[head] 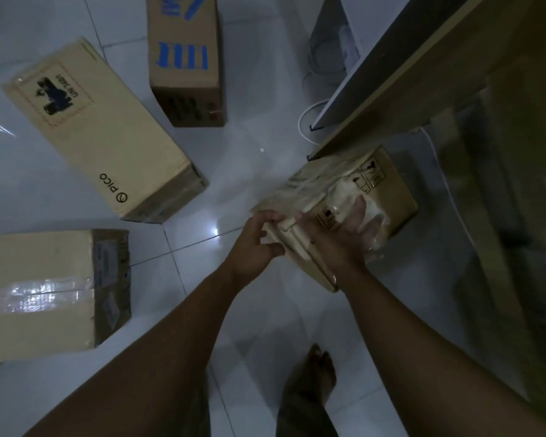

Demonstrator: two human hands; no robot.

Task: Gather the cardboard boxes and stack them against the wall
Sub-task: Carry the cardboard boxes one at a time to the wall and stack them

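The white tiled floor [249, 171] carries everything, and a table [524, 105] stands just beyond and to the right of the hands. Well off to their left lies the long PICO box [101, 130], with a plain taped box [38, 294] nearer the person on that same side and a blue-marked box [183, 58] far ahead. None of them is stacked yet.

The small box [388, 190], shiny with tape, sits under the hands by the table's foot. The left hand [252, 247] curls its fingers round the near corner. The right hand [341, 238] lies on the top face with fingers stretched out, pressing rather than gripping, though blur softens them.

To lift it well, the right hand probably wants to slide over to the far edge so the box is clamped between both hands. The tape looks slippery, so a grip on bare cardboard corners should hold better. Drawing the box toward the person first would keep it clear of the table's edge.
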